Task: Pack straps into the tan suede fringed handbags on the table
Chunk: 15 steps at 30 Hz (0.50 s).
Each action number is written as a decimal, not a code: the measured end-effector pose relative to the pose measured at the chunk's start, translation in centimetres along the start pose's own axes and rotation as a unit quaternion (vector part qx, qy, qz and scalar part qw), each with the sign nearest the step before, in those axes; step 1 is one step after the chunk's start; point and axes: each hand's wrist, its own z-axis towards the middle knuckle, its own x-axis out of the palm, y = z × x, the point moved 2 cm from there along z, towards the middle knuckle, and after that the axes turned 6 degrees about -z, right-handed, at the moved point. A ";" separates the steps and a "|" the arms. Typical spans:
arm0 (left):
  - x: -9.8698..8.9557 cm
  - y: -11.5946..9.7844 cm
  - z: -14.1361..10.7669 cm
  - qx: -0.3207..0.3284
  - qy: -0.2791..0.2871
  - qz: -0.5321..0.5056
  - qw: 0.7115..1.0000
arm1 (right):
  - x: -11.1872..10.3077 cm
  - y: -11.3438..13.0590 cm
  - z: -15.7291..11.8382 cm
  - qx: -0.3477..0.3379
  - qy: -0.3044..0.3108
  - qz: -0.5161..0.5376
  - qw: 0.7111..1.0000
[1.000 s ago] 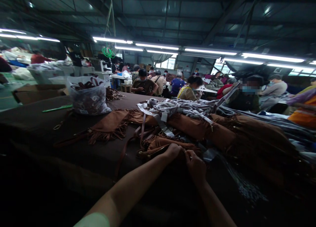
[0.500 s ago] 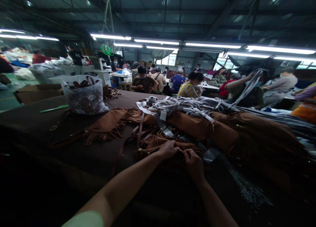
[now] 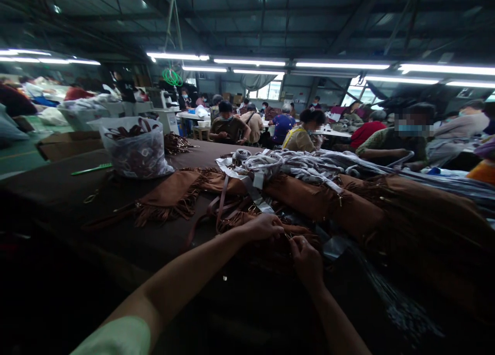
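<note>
A brown suede-like fringed bag point(image 3: 247, 220) lies in front of me on the dark table. My left hand point(image 3: 265, 227) is closed on its near edge, fingers curled. Just to the right, my right hand point(image 3: 306, 254) pinches at a small shiny metal piece point(image 3: 287, 235) between the two hands. Its exact kind is too small and dark to make out. Brown straps point(image 3: 221, 203) loop at the bag's left, and a grey-white strip point(image 3: 260, 198) lies behind it. The bag's lower part is hidden by my hands and shadow.
More brown fringed bags point(image 3: 168, 190) lie left and right, under a heap of grey-white straps point(image 3: 294, 162). A clear plastic bag point(image 3: 133, 151) of brown straps with metal hooks stands at the back left, near a green tool point(image 3: 91, 169). Co-workers point(image 3: 228, 125) sit beyond the table.
My view has shifted slightly left, and both hands stay close together at the bag. A co-worker at the right has lowered a raised arm that held grey-white straps.
</note>
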 end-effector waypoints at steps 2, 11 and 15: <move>0.0 -0.4 -0.6 0.014 0.011 0.040 0.999 | 0.1 -0.1 0.0 0.002 0.002 0.002 1.000; 0.8 1.2 -0.6 0.012 0.095 0.068 0.993 | 0.4 0.0 0.0 -0.016 -0.010 -0.004 1.000; 0.7 0.3 0.3 0.032 0.150 0.027 0.988 | 0.6 -0.2 0.1 -0.013 -0.011 0.000 1.000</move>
